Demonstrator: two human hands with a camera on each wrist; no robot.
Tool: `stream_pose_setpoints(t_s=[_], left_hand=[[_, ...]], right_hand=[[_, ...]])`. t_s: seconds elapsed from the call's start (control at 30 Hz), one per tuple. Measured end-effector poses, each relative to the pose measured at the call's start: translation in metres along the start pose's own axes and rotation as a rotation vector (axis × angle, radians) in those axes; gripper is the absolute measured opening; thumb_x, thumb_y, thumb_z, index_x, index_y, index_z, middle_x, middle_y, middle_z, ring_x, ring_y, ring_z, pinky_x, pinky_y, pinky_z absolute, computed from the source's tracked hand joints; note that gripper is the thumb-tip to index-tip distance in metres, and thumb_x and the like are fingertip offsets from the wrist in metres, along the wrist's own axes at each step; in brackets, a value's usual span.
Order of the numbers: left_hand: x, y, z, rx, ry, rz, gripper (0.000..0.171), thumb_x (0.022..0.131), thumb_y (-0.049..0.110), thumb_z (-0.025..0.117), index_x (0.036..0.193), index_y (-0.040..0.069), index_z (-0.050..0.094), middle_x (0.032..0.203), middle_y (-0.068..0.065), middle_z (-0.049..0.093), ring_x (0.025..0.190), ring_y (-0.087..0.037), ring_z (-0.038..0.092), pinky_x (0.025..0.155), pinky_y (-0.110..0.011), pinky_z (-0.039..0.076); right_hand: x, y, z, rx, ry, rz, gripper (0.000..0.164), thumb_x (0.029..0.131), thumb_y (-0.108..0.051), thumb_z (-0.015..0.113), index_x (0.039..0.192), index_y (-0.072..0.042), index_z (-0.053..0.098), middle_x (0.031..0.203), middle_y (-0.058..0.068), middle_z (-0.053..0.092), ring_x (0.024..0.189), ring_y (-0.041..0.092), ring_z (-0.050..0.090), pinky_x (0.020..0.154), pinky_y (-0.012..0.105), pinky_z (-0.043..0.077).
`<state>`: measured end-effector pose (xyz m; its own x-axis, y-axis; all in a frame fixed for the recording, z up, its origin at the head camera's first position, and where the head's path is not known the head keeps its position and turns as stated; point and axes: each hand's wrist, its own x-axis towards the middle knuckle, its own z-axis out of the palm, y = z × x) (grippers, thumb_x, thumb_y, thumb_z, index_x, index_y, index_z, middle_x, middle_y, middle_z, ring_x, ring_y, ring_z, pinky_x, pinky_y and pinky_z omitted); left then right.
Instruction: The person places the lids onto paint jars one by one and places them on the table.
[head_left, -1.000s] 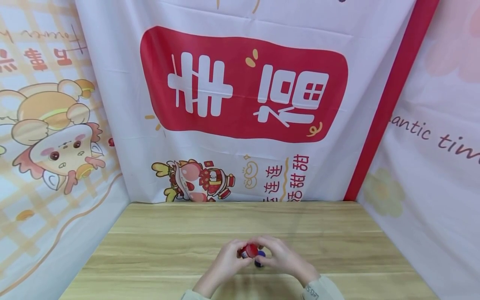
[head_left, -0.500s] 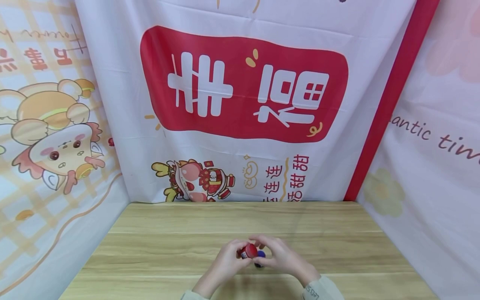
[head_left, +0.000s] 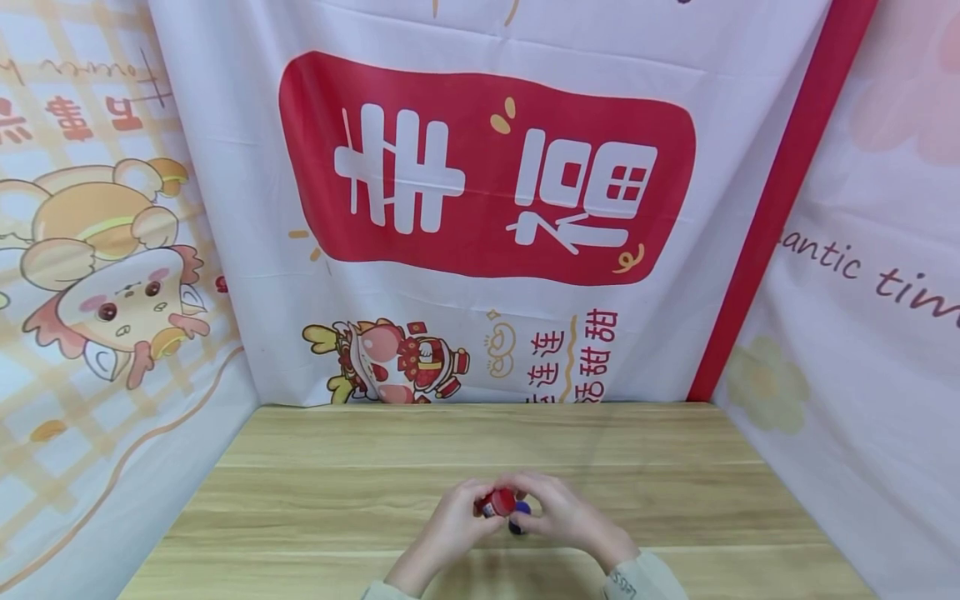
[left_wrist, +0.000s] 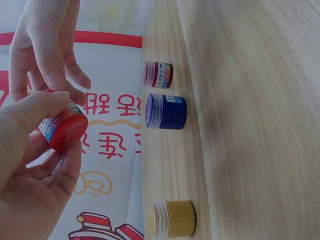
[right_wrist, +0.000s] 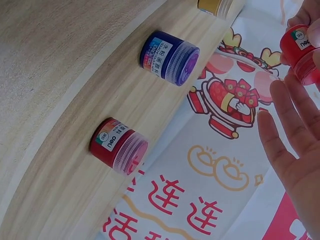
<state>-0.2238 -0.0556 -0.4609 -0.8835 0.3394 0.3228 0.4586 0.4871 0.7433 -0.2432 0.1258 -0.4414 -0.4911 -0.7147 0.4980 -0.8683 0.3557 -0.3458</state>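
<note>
My left hand (head_left: 459,515) grips a small red paint jar (head_left: 498,502) held tilted above the table, its thumb lying across the label in the left wrist view. My right hand (head_left: 557,510) is at the jar's lid end, thumb and index finger on either side of it, while other fingers stretch out loosely in the right wrist view. The clear lid (right_wrist: 306,67) is partly covered by fingers. Below the hands stands a dark blue paint jar (left_wrist: 172,112) with a purple-looking top, partly hidden by the right hand in the head view.
Beside the blue jar, a darker red paint jar (right_wrist: 116,145) with a clear lid stands on the wood-grain table (head_left: 337,492). A yellow-ochre paint jar (left_wrist: 177,219) stands farther along. Printed cloth (head_left: 480,317) hangs behind the table and at both sides.
The right hand's index finger lifted slightly off the jar half a second ago and is now back close against it. The left hand and red jar stay nearly still.
</note>
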Motion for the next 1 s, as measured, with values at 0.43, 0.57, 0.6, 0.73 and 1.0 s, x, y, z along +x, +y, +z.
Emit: stream_pose_setpoints(t_s=[0.43, 0.57, 0.6, 0.73, 1.0], left_hand=[[0.0003, 0.0007, 0.0009, 0.001, 0.006, 0.019, 0.029, 0.067, 0.019, 0.066, 0.095, 0.013, 0.061, 0.082, 0.007, 0.052, 0.071, -0.007, 0.047, 0.059, -0.020, 0.043], [0.0012, 0.0005, 0.0018, 0.008, 0.002, 0.017, 0.030, 0.068, 0.023, 0.066, 0.097, 0.015, 0.061, 0.083, 0.008, 0.052, 0.072, -0.006, 0.047, 0.059, -0.019, 0.042], [0.0013, 0.0004, 0.0019, 0.009, -0.001, 0.016, 0.030, 0.068, 0.024, 0.066, 0.096, 0.015, 0.061, 0.084, 0.008, 0.052, 0.073, -0.006, 0.047, 0.060, -0.019, 0.042], [0.0015, 0.0003, 0.0015, 0.014, -0.007, 0.009, 0.028, 0.067, 0.023, 0.066, 0.094, 0.014, 0.061, 0.086, 0.007, 0.053, 0.074, -0.006, 0.047, 0.061, -0.019, 0.042], [0.0010, -0.0007, 0.0012, 0.024, 0.011, 0.020, 0.021, 0.066, 0.022, 0.067, 0.085, 0.016, 0.061, 0.080, 0.008, 0.051, 0.069, -0.007, 0.046, 0.057, -0.019, 0.041]], right_hand=[[-0.0005, -0.0008, -0.0009, 0.051, -0.020, 0.087, 0.034, 0.075, -0.020, 0.060, 0.106, -0.012, 0.051, 0.079, -0.008, 0.055, 0.071, 0.000, 0.050, 0.062, 0.015, 0.041], [-0.0010, -0.0012, -0.0001, 0.061, -0.014, 0.125, 0.032, 0.076, -0.024, 0.059, 0.104, -0.011, 0.052, 0.075, -0.011, 0.055, 0.068, 0.003, 0.052, 0.061, 0.015, 0.041], [-0.0012, -0.0013, -0.0001, 0.062, -0.012, 0.135, 0.033, 0.076, -0.026, 0.059, 0.104, -0.011, 0.052, 0.075, -0.010, 0.056, 0.068, 0.005, 0.053, 0.061, 0.016, 0.041], [-0.0023, -0.0003, -0.0002, 0.034, -0.006, 0.138, 0.044, 0.074, -0.030, 0.060, 0.111, -0.010, 0.048, 0.082, -0.007, 0.057, 0.073, 0.008, 0.053, 0.065, 0.020, 0.042], [-0.0013, 0.0039, 0.0002, 0.007, -0.006, -0.031, 0.045, 0.072, -0.017, 0.062, 0.114, -0.013, 0.046, 0.105, -0.001, 0.052, 0.088, 0.007, 0.050, 0.074, 0.022, 0.041]])
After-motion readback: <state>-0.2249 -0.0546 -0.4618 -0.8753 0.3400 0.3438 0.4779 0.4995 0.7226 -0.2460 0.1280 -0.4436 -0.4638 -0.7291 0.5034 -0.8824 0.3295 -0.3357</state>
